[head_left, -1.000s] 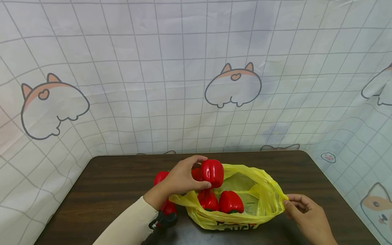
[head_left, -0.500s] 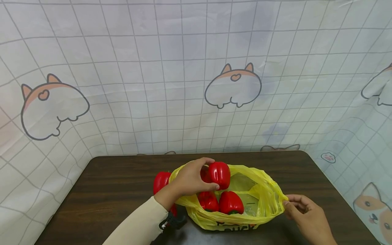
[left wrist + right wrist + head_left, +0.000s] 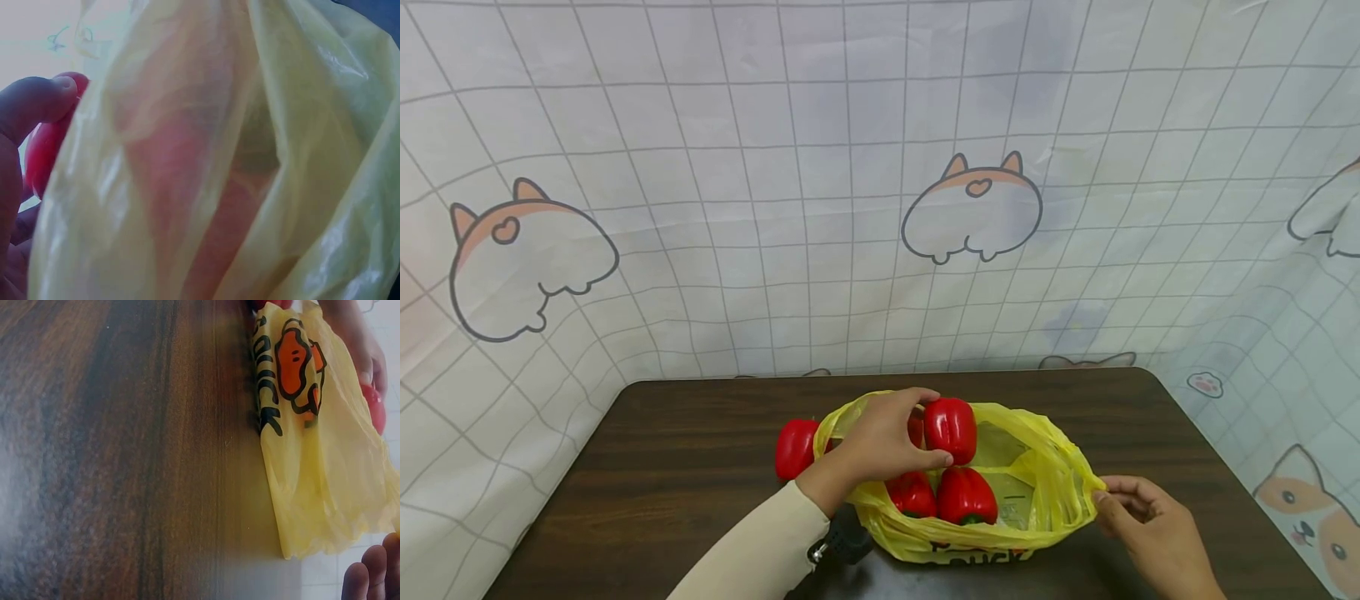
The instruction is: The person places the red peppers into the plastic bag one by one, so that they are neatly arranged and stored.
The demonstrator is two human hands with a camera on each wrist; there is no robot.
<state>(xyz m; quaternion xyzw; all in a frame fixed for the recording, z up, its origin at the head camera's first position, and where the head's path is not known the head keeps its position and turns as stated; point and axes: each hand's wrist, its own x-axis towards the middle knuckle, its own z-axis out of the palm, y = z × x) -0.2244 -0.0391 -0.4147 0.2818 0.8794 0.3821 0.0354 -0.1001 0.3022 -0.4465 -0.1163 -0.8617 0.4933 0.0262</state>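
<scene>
My left hand (image 3: 883, 437) grips a shiny red bell pepper (image 3: 951, 431) with thumb and fingers, over the mouth of a yellow plastic bag (image 3: 1063, 479). Inside the bag lie a red bell pepper (image 3: 967, 496) and, left of it, a second bell pepper (image 3: 912, 493). More red shows behind the held pepper, mostly hidden by my fingers. My right hand (image 3: 1153, 533) pinches the bag's right edge and holds it out. In the left wrist view the yellow plastic (image 3: 206, 156) covers most of the picture; my thumb (image 3: 40, 103) lies on the held pepper (image 3: 50, 147).
Left of the bag another red bell pepper (image 3: 795, 450) sits on the dark wooden table (image 3: 662, 475). A black device (image 3: 850, 537) is strapped at my left wrist. Behind the table hangs a white grid-patterned cloth (image 3: 820, 208). Black letters and an orange figure (image 3: 292, 362) are printed on the bag.
My left hand has moved right with the bell pepper, farther over the bag's opening. The bag's left rim now stands up behind that hand. My right hand has stayed in place.
</scene>
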